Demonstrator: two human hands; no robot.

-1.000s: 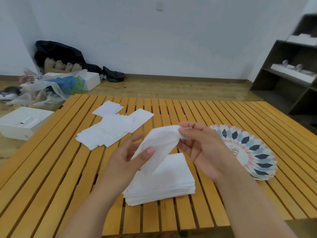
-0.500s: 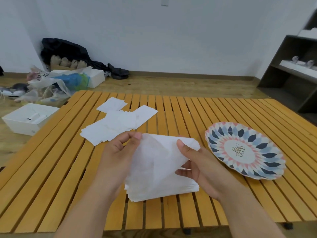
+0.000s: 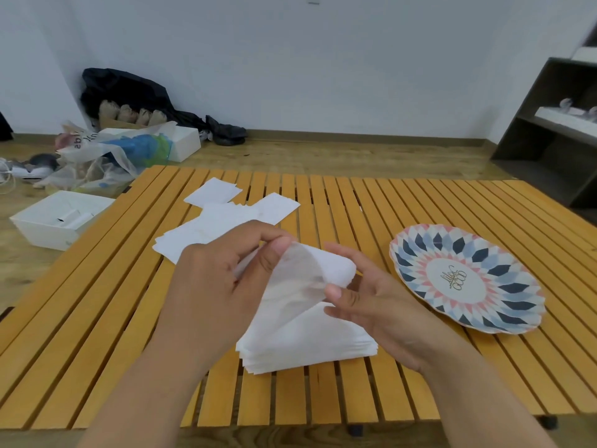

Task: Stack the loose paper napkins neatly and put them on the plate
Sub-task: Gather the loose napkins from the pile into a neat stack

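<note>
The person holds one thin white paper napkin [image 3: 300, 279] up in both hands, just above the middle of the slatted yellow-orange wooden table [image 3: 387, 202] and toward its near edge. The left hand [image 3: 223, 282] has its fingers curled, thumb and forefinger pinching the napkin's upper edge. The right hand [image 3: 378, 305] is half closed, its thumb pressing the napkin's right side against the fingers behind it. The sheet bulges between the two grips and its lower part hangs down to touch the neat stack of white paper napkins [image 3: 310, 350] lying squared up directly below, near the front edge.

Further back, toward the far left corner, a scatter of loose white napkins [image 3: 223, 218] lies overlapped and unsorted on the slats. The round plate with a blue, pink and white petal pattern [image 3: 513, 305] sits toward the right edge, just beside the right hand, with nothing on it.

On the floor left of the table stands an open white box [image 3: 38, 227], and a dark shelf unit [image 3: 529, 130] stands at the right wall.
</note>
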